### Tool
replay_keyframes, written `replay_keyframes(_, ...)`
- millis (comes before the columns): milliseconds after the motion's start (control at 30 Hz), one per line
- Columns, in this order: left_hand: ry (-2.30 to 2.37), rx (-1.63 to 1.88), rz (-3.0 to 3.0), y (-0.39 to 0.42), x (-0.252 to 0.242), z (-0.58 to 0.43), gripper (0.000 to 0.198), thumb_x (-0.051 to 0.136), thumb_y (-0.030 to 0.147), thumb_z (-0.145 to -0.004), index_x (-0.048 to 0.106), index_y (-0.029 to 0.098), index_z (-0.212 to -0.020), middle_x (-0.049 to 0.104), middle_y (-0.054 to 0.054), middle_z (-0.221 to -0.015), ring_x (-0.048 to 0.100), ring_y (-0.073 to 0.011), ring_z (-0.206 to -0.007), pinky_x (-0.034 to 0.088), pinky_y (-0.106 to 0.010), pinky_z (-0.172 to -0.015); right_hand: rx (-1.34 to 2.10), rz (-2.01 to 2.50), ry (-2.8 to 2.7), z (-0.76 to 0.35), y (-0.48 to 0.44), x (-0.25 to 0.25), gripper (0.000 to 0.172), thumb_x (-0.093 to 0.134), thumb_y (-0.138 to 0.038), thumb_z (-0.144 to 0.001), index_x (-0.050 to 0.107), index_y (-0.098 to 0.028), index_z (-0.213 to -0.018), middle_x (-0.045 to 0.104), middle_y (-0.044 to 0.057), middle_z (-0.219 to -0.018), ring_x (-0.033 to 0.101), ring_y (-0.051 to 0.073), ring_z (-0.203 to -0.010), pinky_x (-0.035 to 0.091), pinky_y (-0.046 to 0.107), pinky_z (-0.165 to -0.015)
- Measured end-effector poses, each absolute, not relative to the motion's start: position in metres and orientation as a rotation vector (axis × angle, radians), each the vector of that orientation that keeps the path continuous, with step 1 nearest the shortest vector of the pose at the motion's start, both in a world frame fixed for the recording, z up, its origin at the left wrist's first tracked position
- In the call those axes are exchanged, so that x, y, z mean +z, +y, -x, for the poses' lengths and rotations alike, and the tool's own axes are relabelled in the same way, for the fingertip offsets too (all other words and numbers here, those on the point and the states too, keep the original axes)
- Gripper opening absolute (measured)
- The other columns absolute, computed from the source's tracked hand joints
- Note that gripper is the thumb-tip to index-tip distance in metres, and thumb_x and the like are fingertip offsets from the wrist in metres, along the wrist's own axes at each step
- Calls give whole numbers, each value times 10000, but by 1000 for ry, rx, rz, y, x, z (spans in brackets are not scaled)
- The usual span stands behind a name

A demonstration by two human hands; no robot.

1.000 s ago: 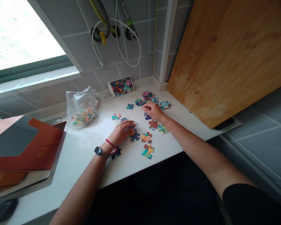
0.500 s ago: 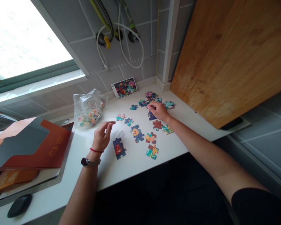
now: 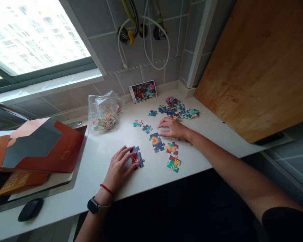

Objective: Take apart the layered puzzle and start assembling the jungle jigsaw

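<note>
My left hand [image 3: 119, 166] rests on the table, thumb and fingers around a dark blue puzzle piece with a red figure [image 3: 137, 158], covering its left side. Above the tabletop, my right hand [image 3: 175, 128] has its fingers apart and nothing visible in them. Just below its fingertips lies a dark blue puzzle section with a round orange figure [image 3: 157, 142]. To the left of that hand are small loose puzzle pieces [image 3: 147, 128]. An orange-and-teal piece [image 3: 172, 148] and a teal-and-yellow piece [image 3: 174, 163] lie nearer the front edge. My right wrist partly hides other pieces.
Behind my right hand is a joined cluster of puzzle pieces [image 3: 189, 113]. A picture card [image 3: 143, 91] leans on the wall. A clear plastic bag [image 3: 103, 114] holds more pieces. An orange box [image 3: 63, 151] and black mouse [image 3: 30, 209] are left; a wooden board [image 3: 257, 74] stands right.
My left hand has come down and forward onto the red-figure puzzle piece. My right hand has drawn back from the cluster and its fingers have spread. The camera view has shifted.
</note>
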State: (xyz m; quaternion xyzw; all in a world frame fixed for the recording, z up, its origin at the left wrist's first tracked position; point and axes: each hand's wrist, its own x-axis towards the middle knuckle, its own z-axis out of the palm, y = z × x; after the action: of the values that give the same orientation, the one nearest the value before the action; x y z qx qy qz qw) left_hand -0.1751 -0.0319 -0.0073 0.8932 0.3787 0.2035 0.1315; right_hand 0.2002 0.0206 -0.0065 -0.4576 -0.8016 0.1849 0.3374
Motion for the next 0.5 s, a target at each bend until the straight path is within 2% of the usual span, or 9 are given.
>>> replay_keyframes(200, 1164, 758, -2465, -37, 18, 149, 265, 517, 377, -1044, 664, 282, -1243, 620, -109, -1419, 566, -323, -1363, 524, -569, -1112, 408, 1271, -1965, -204, 24, -6, 152, 735, -311, -881, 801, -232, -993, 740, 82, -1046, 676, 260, -1022, 507, 431, -1006)
replay_keyframes(367, 691, 568, -2583, -47, 49, 86, 270, 553, 355, -1039, 645, 290, -1285, 715, -99, -1256, 676, -266, -1193, 574, -478, -1040, 398, 1285, -1855, -203, 23, -3, 146, 664, -305, -925, 786, -226, -929, 761, 65, -966, 693, 233, -947, 525, 395, -950)
replay_keyframes(433, 661, 436, -2685, -57, 53, 62, 314, 618, 406, -1004, 640, 296, -1297, 720, -103, -1252, 693, -287, -1133, 597, -491, -962, 404, 1292, -1854, -202, 22, -2, 140, 661, -291, -925, 785, -227, -925, 763, 61, -957, 693, 229, -941, 524, 386, -942)
replay_keyframes(500, 659, 312, -2766, -72, 51, 42, 457, 735, 475, -911, 627, 278, -1309, 686, -122, -1334, 653, -354, -1203, 592, -545, -935, 410, 1298, -1849, -202, 21, 0, 136, 660, -273, -925, 787, -222, -931, 765, 62, -962, 692, 223, -941, 523, 376, -941)
